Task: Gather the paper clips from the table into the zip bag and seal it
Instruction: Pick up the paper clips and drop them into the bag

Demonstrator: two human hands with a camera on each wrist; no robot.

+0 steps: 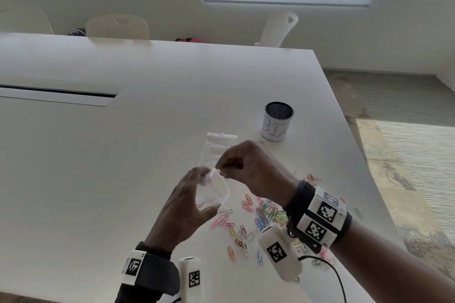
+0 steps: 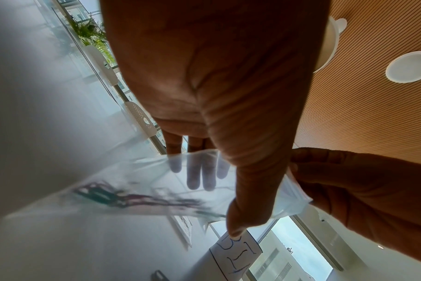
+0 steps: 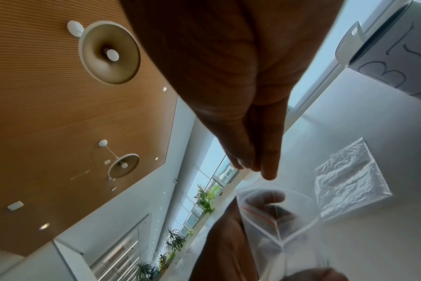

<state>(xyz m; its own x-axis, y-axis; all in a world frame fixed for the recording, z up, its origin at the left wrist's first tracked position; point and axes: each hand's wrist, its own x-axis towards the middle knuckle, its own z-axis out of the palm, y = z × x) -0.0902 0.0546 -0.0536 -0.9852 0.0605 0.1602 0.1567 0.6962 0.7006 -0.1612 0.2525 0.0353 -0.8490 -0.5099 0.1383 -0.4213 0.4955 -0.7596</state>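
Note:
A small clear zip bag (image 1: 216,190) is held up over the table, its mouth bowed open. My left hand (image 1: 200,188) grips it from the left, thumb in front and fingers behind (image 2: 201,178). My right hand (image 1: 221,171) pinches the top edge of the bag's mouth (image 3: 252,169). A few paper clips (image 2: 132,198) lie inside the bag (image 2: 156,190). In the right wrist view the bag's red zip line (image 3: 257,214) shows. Several coloured paper clips (image 1: 248,221) lie scattered on the white table (image 1: 123,155) below and right of the bag.
A second clear zip bag (image 1: 218,147) lies flat on the table behind my hands, also visible as the crumpled bag (image 3: 349,180). A mesh cup labelled BIN (image 1: 277,122) stands further back right. The table's right edge (image 1: 364,155) is close. White chairs (image 1: 118,27) stand beyond the table.

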